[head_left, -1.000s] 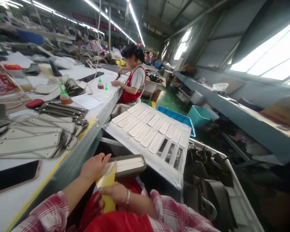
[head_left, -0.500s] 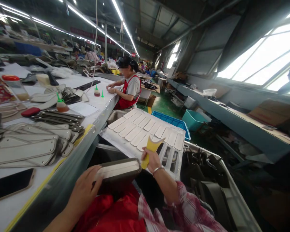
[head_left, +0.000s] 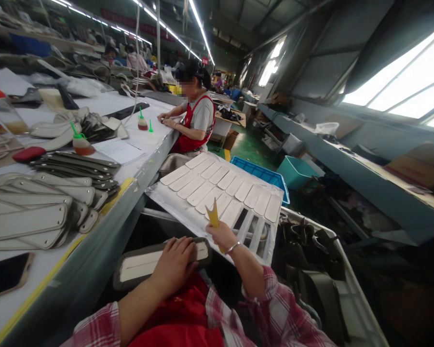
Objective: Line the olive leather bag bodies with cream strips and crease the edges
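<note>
My left hand (head_left: 177, 262) lies across a long dark grey piece with a white strip (head_left: 141, 266) along its face. Its fingers are stretched flat over the right part of the strip, reaching the far edge. The piece rests near my lap, over the red apron. My right hand (head_left: 222, 236) is closed around a yellow scraper (head_left: 213, 214) with a notched, two-pointed end facing up. That hand is above the near part of a board (head_left: 155, 195) that carries rows of white rounded strips (head_left: 197, 190).
To the left, the worktable (head_left: 112, 180) bears stacked grey straps (head_left: 29, 212), a phone (head_left: 7, 274) and a glue bottle (head_left: 81, 142). A co-worker (head_left: 200, 113) sits beyond the board. A crate of dark pieces (head_left: 321, 284) stands right, with a blue basket (head_left: 256, 168) behind the board.
My left hand has slid right from the piece's left end to the right part of its strip. The piece now faces up more. My right hand has turned the scraper edge-on.
</note>
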### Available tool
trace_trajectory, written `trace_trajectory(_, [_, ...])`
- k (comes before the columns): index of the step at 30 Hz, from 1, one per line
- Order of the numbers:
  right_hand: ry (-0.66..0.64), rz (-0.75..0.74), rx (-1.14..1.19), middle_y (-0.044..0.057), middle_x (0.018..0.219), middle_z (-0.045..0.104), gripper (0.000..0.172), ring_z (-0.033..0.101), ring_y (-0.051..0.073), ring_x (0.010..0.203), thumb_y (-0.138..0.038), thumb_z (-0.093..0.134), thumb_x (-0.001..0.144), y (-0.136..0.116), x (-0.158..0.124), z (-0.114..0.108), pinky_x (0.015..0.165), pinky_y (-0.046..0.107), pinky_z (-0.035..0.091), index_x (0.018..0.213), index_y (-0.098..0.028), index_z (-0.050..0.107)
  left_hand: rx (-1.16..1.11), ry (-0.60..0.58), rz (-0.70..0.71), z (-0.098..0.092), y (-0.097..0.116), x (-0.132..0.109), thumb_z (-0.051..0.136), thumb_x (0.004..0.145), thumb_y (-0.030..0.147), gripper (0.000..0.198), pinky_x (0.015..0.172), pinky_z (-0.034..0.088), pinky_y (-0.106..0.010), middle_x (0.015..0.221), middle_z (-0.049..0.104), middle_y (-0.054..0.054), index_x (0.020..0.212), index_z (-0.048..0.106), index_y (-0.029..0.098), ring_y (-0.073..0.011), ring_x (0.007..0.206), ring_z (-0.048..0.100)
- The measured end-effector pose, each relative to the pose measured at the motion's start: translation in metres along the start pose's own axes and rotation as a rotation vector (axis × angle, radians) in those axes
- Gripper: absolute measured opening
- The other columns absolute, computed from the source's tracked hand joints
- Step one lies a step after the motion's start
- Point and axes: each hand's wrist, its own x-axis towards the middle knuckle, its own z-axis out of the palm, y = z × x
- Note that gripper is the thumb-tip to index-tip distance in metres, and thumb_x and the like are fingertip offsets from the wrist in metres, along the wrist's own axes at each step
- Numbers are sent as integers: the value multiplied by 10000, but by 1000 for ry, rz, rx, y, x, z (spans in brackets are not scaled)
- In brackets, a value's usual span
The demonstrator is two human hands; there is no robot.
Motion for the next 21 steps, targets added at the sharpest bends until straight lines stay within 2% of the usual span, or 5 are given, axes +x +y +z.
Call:
trace_trajectory(3, [-108, 97, -170, -101, 407, 390, 151, 282, 38, 332, -134, 639, 581, 4, -10, -14, 303, 163, 223, 655, -191, 521, 13, -8, 12, 3, 0, 4, 504, 820, 394, 424, 1026, 256, -429, 1273, 518, -77, 1197, 507, 199, -238, 1178, 433])
trace_trajectory(6, [-184, 114, -191, -95, 435, 415, 133, 301, 38, 348, -180, 639, 603, 10, -15, -16, 322, 167, 252, 700, -185, 548, 45, -22, 26, 5, 0, 7, 492, 821, 445, 468, 1016, 257, -431, 1290, 501, -82, 1228, 487, 213, -248, 1182, 421])
trace_trajectory(10, [-161, 77, -243, -87, 425, 428, 95, 327, 44, 355, -175, 630, 613, 15, -12, -11, 323, 170, 248, 690, -183, 576, 79, -61, 31, 5, 1, 11, 445, 834, 495, 505, 994, 271, -444, 1311, 479, -91, 1261, 459, 226, -266, 1181, 415])
trace_trajectory(17, [-168, 73, -175, -80, 421, 446, 105, 330, 48, 375, -107, 604, 594, 20, -4, -10, 337, 177, 236, 656, -190, 585, 100, -89, 30, 5, 4, 16, 391, 847, 529, 520, 978, 272, -463, 1319, 465, -106, 1277, 442, 241, -286, 1169, 415])
trace_trajectory(21, [-125, 77, -356, -68, 437, 450, 87, 366, 64, 414, -100, 580, 573, 17, 1, -7, 398, 202, 257, 615, -175, 563, 98, -114, 26, 8, 3, 20, 411, 836, 532, 528, 960, 284, -466, 1305, 470, -110, 1280, 435, 247, -294, 1150, 418])
